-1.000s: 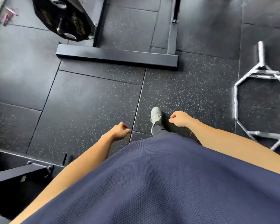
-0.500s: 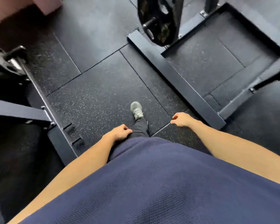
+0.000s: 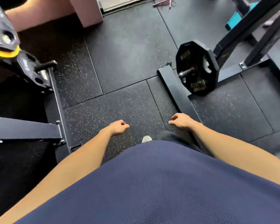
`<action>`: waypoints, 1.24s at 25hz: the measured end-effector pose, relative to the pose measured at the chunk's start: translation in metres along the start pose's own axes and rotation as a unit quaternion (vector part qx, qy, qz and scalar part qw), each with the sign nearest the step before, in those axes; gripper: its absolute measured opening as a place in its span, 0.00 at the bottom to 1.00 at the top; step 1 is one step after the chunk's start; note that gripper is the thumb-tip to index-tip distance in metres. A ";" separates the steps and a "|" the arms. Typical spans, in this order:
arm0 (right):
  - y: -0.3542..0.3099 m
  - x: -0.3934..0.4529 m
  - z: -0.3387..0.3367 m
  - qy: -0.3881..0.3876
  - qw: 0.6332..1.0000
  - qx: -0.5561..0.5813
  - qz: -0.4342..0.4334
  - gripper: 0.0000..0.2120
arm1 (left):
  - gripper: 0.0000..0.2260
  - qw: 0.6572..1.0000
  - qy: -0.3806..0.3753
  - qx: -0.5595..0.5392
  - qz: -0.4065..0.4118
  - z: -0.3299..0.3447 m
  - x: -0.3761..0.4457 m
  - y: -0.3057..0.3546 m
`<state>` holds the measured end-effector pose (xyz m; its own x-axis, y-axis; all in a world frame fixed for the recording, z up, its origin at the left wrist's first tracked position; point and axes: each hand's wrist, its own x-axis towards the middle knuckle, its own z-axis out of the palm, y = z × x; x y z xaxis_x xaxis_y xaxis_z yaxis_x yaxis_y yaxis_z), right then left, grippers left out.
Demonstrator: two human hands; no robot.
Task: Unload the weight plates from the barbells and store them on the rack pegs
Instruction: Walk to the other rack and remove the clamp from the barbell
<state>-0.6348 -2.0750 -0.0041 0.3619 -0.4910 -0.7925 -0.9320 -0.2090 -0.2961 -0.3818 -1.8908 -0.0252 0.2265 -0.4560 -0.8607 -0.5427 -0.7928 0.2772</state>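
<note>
Since half a second ago the view has swung left, sliding the black twelve-sided weight plate (image 3: 196, 68) from top centre to the right of the frame. Nearest, low in the middle, the left hand (image 3: 118, 127) and right hand (image 3: 181, 121) hang apart, fingers loosely curled, holding nothing. A grey shoe toe (image 3: 146, 139) shows between them on the speckled black rubber floor (image 3: 113, 109). Farther off, that plate sits on a peg of the black steel rack (image 3: 173, 88) at right. At upper left, blurred plates with a yellow edge (image 3: 5, 50) sit on another frame. I'd judge tripping on the rack's floor beam the main risk, should the next stride drift right.
</note>
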 end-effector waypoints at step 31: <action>-0.516 0.467 -0.427 -0.038 0.962 -0.234 -0.134 0.25 | 0.17 0.951 0.097 -0.274 -0.109 -0.584 0.291 0.039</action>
<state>0.0235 -2.5580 0.0063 0.5682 -0.3074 -0.7633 -0.6883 -0.6859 -0.2361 0.1351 -2.2903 -0.0155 0.4590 -0.2805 -0.8430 0.0241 -0.9446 0.3274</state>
